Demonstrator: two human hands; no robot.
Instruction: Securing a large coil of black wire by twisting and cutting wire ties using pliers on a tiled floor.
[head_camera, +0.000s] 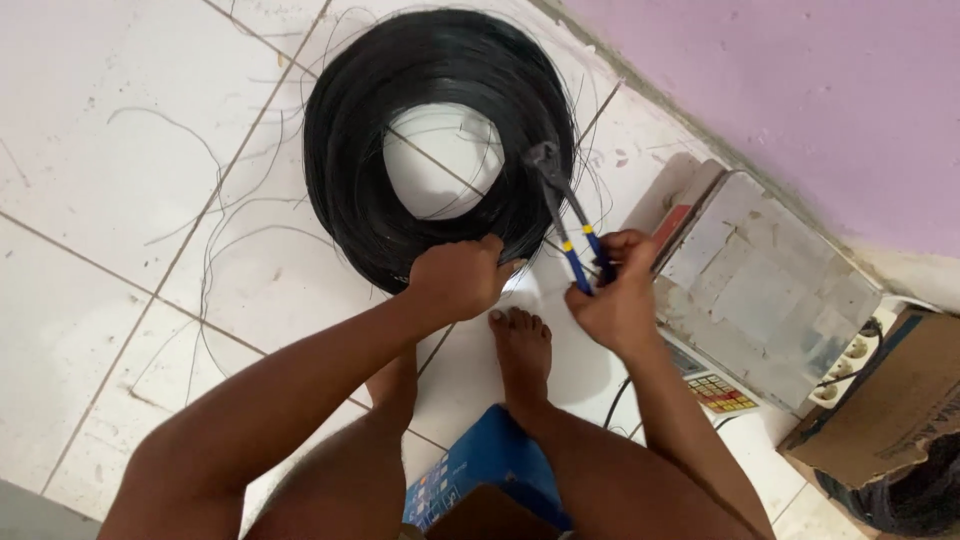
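A large coil of thin black wire (350, 130) lies flat on the white tiled floor. My left hand (455, 278) is closed on the coil's near edge. My right hand (618, 295) grips the blue-and-yellow handles of a pair of cutting pliers (560, 205), whose dark jaws rest on the coil's right side. My bare foot (522, 350) is planted on the tile between the two hands.
A digital scale with a metal platform (760, 290) stands to the right by the pink wall (800, 90). A cardboard box (890, 410) sits at the far right, more black wire (900, 500) below it. A blue stool (480, 470) is under me. Loose wire strands (200, 250) trail left.
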